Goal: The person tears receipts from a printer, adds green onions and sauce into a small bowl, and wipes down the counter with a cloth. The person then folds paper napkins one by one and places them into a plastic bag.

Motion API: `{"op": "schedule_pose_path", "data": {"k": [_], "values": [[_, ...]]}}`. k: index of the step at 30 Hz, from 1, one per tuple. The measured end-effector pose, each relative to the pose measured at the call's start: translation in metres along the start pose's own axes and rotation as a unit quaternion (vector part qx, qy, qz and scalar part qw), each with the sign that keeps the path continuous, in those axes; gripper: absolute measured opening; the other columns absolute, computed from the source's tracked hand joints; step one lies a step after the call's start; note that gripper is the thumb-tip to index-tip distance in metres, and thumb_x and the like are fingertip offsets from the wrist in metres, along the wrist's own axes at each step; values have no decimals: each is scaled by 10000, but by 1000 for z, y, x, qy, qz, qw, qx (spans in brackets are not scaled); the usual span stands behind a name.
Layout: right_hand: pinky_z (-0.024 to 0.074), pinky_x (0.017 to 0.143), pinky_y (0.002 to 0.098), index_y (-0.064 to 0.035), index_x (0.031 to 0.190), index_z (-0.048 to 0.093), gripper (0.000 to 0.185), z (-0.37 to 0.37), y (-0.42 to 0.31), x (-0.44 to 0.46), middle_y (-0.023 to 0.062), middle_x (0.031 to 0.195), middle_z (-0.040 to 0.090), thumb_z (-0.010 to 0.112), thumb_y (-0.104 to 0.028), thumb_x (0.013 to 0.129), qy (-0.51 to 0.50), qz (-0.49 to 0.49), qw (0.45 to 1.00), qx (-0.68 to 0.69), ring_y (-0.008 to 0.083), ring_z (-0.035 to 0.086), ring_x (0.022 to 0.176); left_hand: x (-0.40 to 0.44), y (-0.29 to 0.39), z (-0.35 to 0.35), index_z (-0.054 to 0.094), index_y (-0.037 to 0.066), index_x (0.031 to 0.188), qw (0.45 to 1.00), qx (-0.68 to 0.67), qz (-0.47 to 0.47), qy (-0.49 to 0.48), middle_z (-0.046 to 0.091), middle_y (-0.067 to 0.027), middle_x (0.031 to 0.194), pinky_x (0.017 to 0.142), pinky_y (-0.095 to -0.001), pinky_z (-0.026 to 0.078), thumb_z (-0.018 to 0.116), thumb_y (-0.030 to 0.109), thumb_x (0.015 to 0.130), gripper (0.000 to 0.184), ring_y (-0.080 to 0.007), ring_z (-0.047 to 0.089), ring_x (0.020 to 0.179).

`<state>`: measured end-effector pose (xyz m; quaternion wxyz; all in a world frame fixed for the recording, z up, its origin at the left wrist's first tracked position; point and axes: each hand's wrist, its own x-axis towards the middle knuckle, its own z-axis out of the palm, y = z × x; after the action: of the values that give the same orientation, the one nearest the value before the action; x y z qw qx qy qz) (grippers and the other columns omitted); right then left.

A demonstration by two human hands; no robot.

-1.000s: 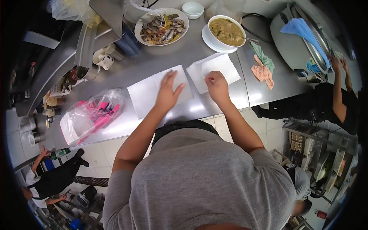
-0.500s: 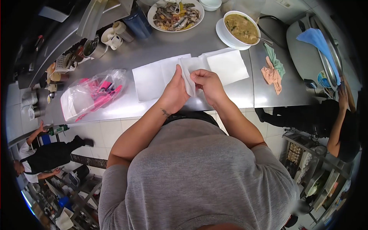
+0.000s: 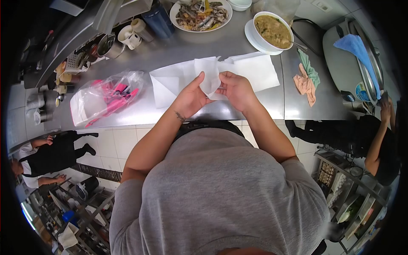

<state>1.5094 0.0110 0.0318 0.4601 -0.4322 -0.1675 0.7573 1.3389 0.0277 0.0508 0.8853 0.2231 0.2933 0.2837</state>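
A white paper napkin [image 3: 207, 68], partly folded, is held up between my two hands above the steel counter. My left hand [image 3: 191, 97] grips its left side, thumb pointing up along the front and fingers behind. On the other side my right hand [image 3: 239, 91] pinches the napkin's edge between thumb and fingers; some fingertips are hidden by paper. Under and left of my hands lies a spread sheet of white paper [image 3: 163, 87] with one corner turned over. To the right, a stack of white napkins [image 3: 257, 72] rests flat on the counter.
A plastic bag with pink items [image 3: 112, 95] lies left. Behind stand a plate of small fish [image 3: 202, 17] and a soup bowl [image 3: 272, 32] with a spoon. Green and peach cloths [image 3: 305, 83] lie right. Co-workers [image 3: 49, 153] [image 3: 369, 140] stand on both sides.
The napkin in my hands has turned from edge-on to show its broad face. A corner of the left sheet is now folded over. The co-worker at left has lowered an arm.
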Motion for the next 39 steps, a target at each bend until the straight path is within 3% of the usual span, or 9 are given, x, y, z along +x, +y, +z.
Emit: {"op": "schedule_pose_path", "data": {"k": [8, 15, 16, 19, 20, 24, 29, 36, 39], "values": [[434, 889, 336, -36, 1033, 576, 206, -11, 1, 1, 79, 1086, 617, 568, -205, 915, -69, -16, 995, 69, 196, 565, 992, -5, -1, -25, 356, 68, 1393, 1000, 13, 6, -11, 486, -110, 1347, 1031, -416, 381, 410, 490, 957, 609, -240, 482, 1225], [397, 953, 322, -69, 921, 566, 38, 6, 3, -26, 70, 1210, 570, 549, -102, 929, -191, -175, 908, -330, 187, 534, 1062, -8, 14, -47, 366, 45, 1400, 977, -214, 4, 22, 502, -155, 1315, 1026, -488, 377, 332, 762, 840, 910, -310, 497, 1201], [386, 957, 314, -69, 909, 552, 34, 9, 2, -31, 62, 1221, 561, 552, -99, 925, -200, -198, 881, -380, 176, 521, 1073, -7, 18, -52, 423, 19, 1353, 974, -225, -24, 10, 550, -160, 1252, 980, -462, 430, 412, 601, 917, 728, -316, 558, 1123], [396, 941, 297, -73, 901, 541, 47, 5, 8, -29, 65, 1219, 558, 563, -106, 925, -199, -188, 862, -426, 164, 532, 1053, 2, 14, -70, 489, 11, 1293, 993, 18, -33, 112, 594, -155, 1187, 904, -398, 495, 480, 326, 958, 461, -288, 614, 1026], [409, 921, 295, -74, 907, 546, 55, 0, 13, -28, 66, 1197, 567, 564, -121, 928, -179, -158, 882, -405, 162, 541, 1035, 1, 12, -73, 554, 11, 1218, 994, 19, 12, 110, 637, -141, 1103, 840, -340, 524, 465, 71, 924, 313, -257, 645, 948], [450, 831, 282, -66, 945, 566, 147, 1, 9, -18, 59, 1065, 611, 582, -211, 930, -12, -170, 937, -305, 139, 572, 944, -8, 8, -38, 542, 4, 1247, 943, 250, 136, 173, 651, -140, 1078, 852, -330, 507, 429, 43, 933, 336, -246, 642, 966], [459, 793, 278, -49, 982, 577, 222, 21, -3, -20, 34, 949, 621, 621, -251, 901, 35, -141, 942, -301, 120, 579, 892, -15, -7, -11, 484, 67, 1336, 762, 550, 287, 184, 630, -215, 1124, 874, -349, 483, 419, 64, 946, 395, -325, 630, 1015], [473, 806, 255, -7, 894, 604, 186, 22, 5, -9, 49, 963, 638, 686, -134, 785, 89, -258, 887, -373, 142, 601, 909, -15, -9, -9, 470, 76, 1356, 742, 584, 280, 170, 574, -228, 1227, 950, -378, 432, 508, 161, 935, 431, -348, 567, 1129], [436, 901, 319, -5, 885, 607, 100, -10, -6, 5, 92, 1086, 629, 605, -48, 794, -27, -289, 935, -201, 174, 576, 994, -2, 24, -24, 472, 38, 1345, 712, 563, 369, 199, 553, -219, 1267, 978, -389, 406, 592, 273, 902, 515, -332, 517, 1197]]}}
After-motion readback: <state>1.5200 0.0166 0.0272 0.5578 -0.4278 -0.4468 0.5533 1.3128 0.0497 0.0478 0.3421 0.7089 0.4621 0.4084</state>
